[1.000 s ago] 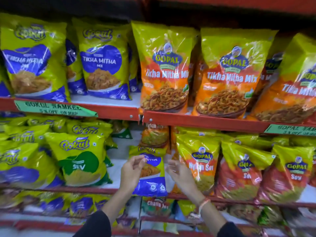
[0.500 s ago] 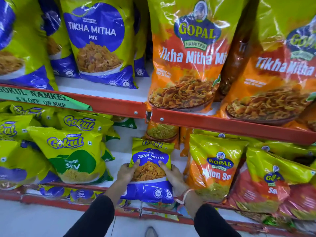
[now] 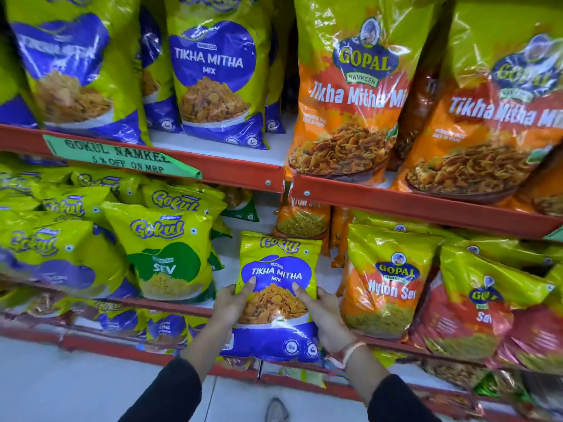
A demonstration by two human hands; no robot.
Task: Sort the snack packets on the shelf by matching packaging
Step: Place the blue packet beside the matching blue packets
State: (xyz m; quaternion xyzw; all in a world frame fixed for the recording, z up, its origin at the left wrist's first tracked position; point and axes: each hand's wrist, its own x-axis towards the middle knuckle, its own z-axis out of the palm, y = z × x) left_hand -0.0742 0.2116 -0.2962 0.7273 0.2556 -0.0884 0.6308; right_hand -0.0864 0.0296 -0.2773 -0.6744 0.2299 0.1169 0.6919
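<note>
Both the left hand [image 3: 229, 303] and right hand [image 3: 327, 315] clasp the glossy yellow-and-blue plastic "Gokul Tikha Mitha Mix" packet [image 3: 278, 296] by its sides, hiding its edges, before the red-edged middle shelf [image 3: 170, 305]; small print unreadable.

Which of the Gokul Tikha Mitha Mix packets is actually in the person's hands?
The small Tikha Mitha Mix packet at the middle shelf, gripped by the left hand and right hand; the larger ones stand untouched on the top shelf.
</note>
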